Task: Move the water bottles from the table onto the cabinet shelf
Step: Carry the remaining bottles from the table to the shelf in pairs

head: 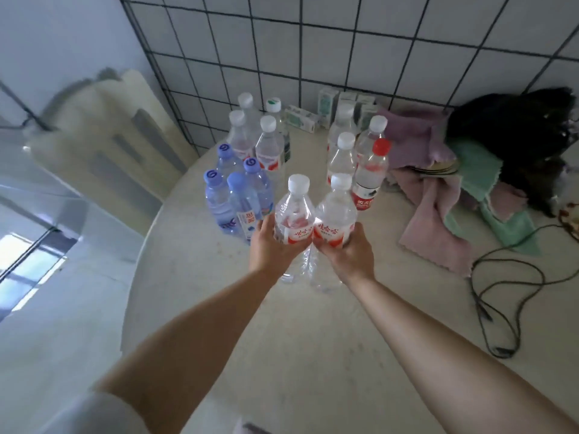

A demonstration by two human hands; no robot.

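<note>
1. The left hand (pixel 269 245) is wrapped around a white-capped bottle (pixel 294 211) with a red label, fingers curled at its middle.
2. The right hand (pixel 347 249) grips a second white-capped bottle (pixel 335 214) the same way; the two bottles touch side by side above the middle of the counter (pixel 313 339).
3. Blue-capped bottles (pixel 233 195) stand in a cluster near the counter's left edge.
4. More white-capped bottles (pixel 344 151) and a red-capped bottle (pixel 371 173) stand toward the back edge.
5. Folded cloths (pixel 438 208) lie along the right side, beside a dark cable (pixel 507 277).
</note>
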